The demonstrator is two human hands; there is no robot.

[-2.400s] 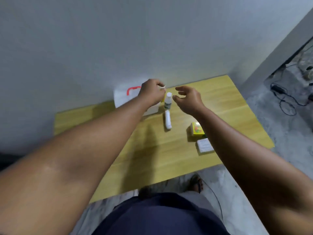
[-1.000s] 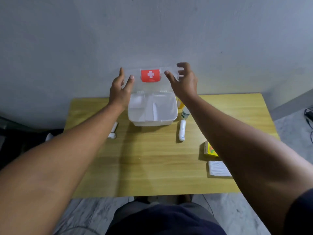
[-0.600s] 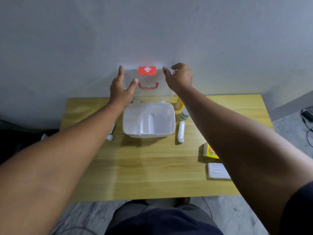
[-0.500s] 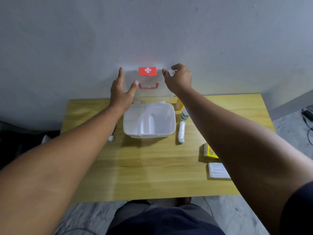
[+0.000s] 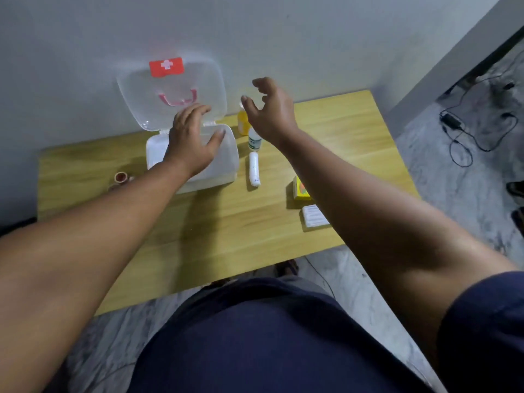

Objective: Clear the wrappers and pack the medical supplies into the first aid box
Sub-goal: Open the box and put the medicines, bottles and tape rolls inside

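Head view of a wooden table (image 5: 221, 228) set against a pale wall (image 5: 85, 52), with grey marbled floor (image 5: 453, 171) to its right. Both bare forearms of the person reach forward across the table.

The first aid box (image 5: 224, 168), white plastic, sits toward the back left of the tabletop with its interior exposed. Its translucent lid (image 5: 141, 92) stands raised behind the base and leans against the wall (a red label with a white cross sits near its upper edge and a red handle below that). The left hand (image 5: 191, 143) is spread flat, palm down, over the open box, fingers wide apart and holding nothing; whether it touches the rim cannot be told. The right hand (image 5: 270, 112) hangs in the air to the right of the lid, fingers loosely curled and apart, empty.

Supplies lie on the table to the right of the box:
- a yellow bottle (image 5: 243, 124) near the wall, partly behind the right hand;
- a small white bottle (image 5: 254, 140) just in front of it;
- a white tube (image 5: 254, 173) lying lengthwise just beside the box;
- a yellow carton (image 5: 300, 190) further right, partly hidden by the right forearm;
- a flat white packet (image 5: 313, 217) just in front of the carton.

A small brown round item (image 5: 121, 177) rests left of the box, beside the left forearm; its nature cannot be told.
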